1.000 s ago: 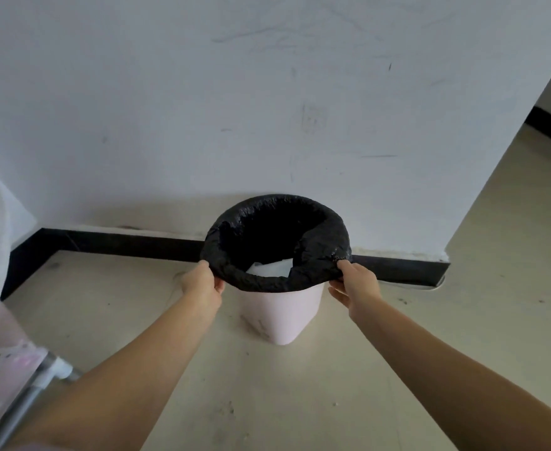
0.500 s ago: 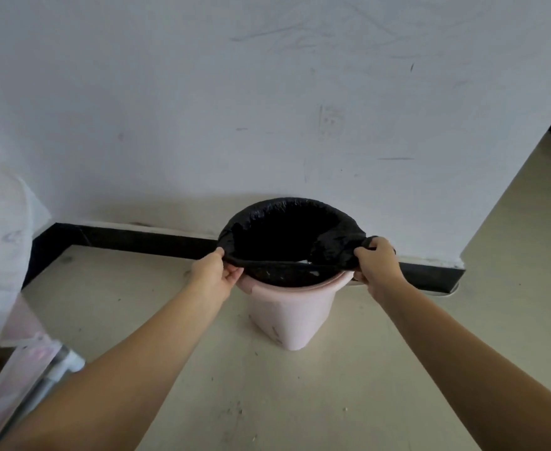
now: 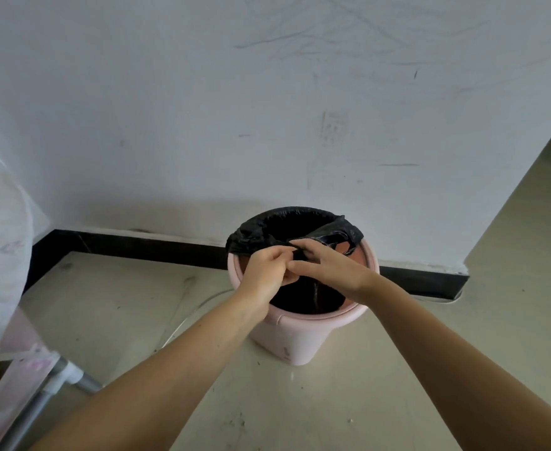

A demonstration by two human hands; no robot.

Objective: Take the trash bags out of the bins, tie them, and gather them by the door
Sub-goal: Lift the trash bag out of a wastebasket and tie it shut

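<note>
Over the pink bin (image 3: pixel 303 333), which stands on the floor by the wall, the black trash bag's (image 3: pixel 261 237) near edge is pinched shut between the left hand (image 3: pixel 264 275) and the right hand (image 3: pixel 329 271); the far edge is draped on the rim.

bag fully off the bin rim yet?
No: the black bag is still draped over the far rim of the pink bin; only the near edge is pulled free.

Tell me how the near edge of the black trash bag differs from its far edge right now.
The near edge of the trash bag is peeled off the pink bin and bunched above the opening between the left hand and right hand; the far edge is folded over the rim. In front the bin's pink rim is bare; at the back the bag covers it. Both are crinkled black plastic.
</note>
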